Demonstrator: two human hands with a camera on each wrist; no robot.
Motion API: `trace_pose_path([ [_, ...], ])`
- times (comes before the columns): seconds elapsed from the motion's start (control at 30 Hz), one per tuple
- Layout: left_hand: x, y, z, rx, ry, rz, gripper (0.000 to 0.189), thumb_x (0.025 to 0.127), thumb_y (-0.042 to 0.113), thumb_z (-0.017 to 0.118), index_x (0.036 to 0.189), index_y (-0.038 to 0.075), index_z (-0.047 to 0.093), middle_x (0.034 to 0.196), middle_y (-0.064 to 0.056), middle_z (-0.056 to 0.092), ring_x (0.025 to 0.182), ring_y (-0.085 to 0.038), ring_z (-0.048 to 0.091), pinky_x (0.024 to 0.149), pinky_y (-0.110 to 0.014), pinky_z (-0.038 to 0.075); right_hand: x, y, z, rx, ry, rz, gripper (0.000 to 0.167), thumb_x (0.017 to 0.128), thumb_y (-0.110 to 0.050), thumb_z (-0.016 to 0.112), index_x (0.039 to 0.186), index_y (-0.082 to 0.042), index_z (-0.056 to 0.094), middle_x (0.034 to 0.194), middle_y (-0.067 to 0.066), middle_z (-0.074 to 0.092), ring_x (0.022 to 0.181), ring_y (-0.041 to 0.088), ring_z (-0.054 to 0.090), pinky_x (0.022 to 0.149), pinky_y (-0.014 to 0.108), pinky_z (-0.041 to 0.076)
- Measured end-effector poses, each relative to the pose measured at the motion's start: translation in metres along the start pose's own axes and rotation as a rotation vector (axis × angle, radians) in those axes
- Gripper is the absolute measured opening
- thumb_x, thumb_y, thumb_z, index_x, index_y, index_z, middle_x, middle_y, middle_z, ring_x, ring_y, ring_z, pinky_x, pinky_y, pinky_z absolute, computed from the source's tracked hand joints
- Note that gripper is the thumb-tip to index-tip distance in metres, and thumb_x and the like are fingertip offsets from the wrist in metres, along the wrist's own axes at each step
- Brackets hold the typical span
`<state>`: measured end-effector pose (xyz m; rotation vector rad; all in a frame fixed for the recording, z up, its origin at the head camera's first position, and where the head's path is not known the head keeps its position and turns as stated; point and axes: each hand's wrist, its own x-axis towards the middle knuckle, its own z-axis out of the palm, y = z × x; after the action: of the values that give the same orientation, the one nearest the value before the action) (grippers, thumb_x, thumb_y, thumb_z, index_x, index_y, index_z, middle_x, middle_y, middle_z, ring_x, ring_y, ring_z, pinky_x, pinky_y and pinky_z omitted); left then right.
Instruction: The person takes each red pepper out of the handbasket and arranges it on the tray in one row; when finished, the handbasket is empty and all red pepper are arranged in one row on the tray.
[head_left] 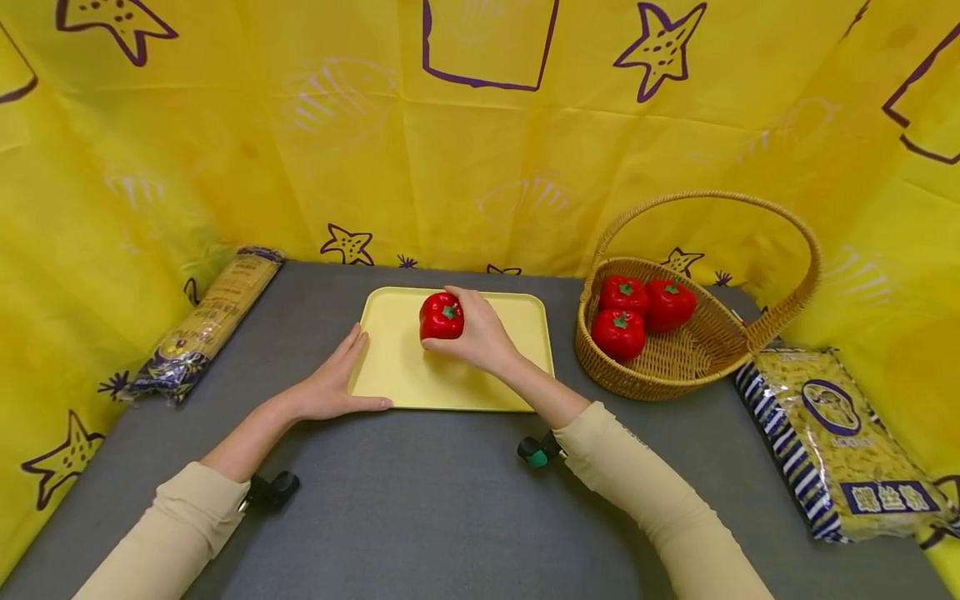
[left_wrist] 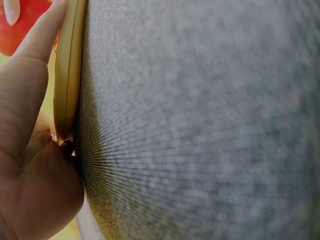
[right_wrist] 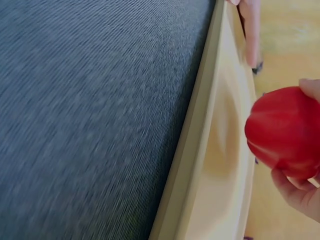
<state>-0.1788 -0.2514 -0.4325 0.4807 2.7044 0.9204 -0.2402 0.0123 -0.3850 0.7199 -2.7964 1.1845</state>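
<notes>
Right hand (head_left: pixel 483 332) grips red pepper (head_left: pixel 438 318) between thumb and fingers, just above tray (head_left: pixel 390 367), apart from its floor; left hand (head_left: pixel 333 385) spread, fingers straight at tray's left edge, thumb along near edge; step in hand, my read: placing pepper, tray steadied; basket (head_left: pixel 615 379) right of tray, three more peppers (head_left: pixel 618 335) inside; next move likely calls for slow lowering, then loosened grip, tray kept from sliding.

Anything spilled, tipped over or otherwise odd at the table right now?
No, nothing stands out: the basket sits upright with three peppers inside, the right hand holds another pepper above the tray, the left hand touches the tray's edge, and no spill shows.
</notes>
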Motion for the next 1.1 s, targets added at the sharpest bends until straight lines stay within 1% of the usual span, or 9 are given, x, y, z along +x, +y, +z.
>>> trace_pose_path([
  [0.23, 0.0, 0.0, -0.002, -0.004, -0.008, -0.006, 0.119, 0.081, 0.053, 0.074, 0.153, -0.006, 0.0, 0.16, -0.022, -0.013, 0.145, -0.042, -0.001, 0.111, -0.064, 0.012, 0.013, -0.009, 0.012, -0.014, 0.003, -0.015, 0.082, 0.075, -0.037, 0.083, 0.142, -0.007, 0.044, 0.133, 0.009, 0.052, 0.118, 0.022, 0.05, 0.092, 0.038, 0.05],
  [0.37, 0.0, -0.002, -0.001, -0.001, -0.004, -0.001, 0.119, 0.081, 0.054, 0.073, 0.153, -0.006, -0.001, 0.16, -0.021, -0.013, 0.146, -0.041, -0.002, 0.111, -0.063, 0.011, 0.02, -0.013, 0.018, -0.008, 0.0, -0.019, 0.082, 0.076, -0.037, 0.082, 0.142, -0.007, 0.044, 0.133, 0.009, 0.052, 0.117, 0.022, 0.05, 0.091, 0.037, 0.05],
  [0.53, -0.001, -0.003, 0.0, -0.023, 0.003, 0.01, 0.119, 0.081, 0.052, 0.075, 0.153, -0.005, 0.0, 0.16, -0.02, -0.013, 0.146, -0.041, -0.002, 0.111, -0.064, 0.012, 0.027, -0.018, 0.026, -0.005, -0.013, -0.012, 0.083, 0.076, -0.038, 0.082, 0.143, -0.008, 0.043, 0.133, 0.008, 0.052, 0.116, 0.021, 0.05, 0.09, 0.034, 0.051],
  [0.8, -0.001, -0.001, 0.001, -0.052, 0.01, 0.017, 0.118, 0.081, 0.05, 0.075, 0.154, -0.003, 0.0, 0.16, -0.019, -0.012, 0.146, -0.041, -0.001, 0.109, -0.067, 0.013, 0.04, -0.028, 0.037, -0.06, -0.033, -0.016, 0.085, 0.077, -0.04, 0.081, 0.145, -0.009, 0.041, 0.134, 0.008, 0.051, 0.118, 0.021, 0.048, 0.09, 0.033, 0.051],
  [1.1, -0.002, 0.0, 0.001, -0.05, 0.02, 0.012, 0.12, 0.08, 0.051, 0.076, 0.154, -0.001, -0.003, 0.16, -0.02, -0.012, 0.146, -0.04, -0.002, 0.11, -0.065, 0.013, 0.052, -0.034, 0.044, -0.105, -0.039, -0.008, 0.083, 0.079, -0.044, 0.079, 0.144, -0.008, 0.041, 0.136, 0.009, 0.051, 0.119, 0.024, 0.048, 0.092, 0.035, 0.05],
])
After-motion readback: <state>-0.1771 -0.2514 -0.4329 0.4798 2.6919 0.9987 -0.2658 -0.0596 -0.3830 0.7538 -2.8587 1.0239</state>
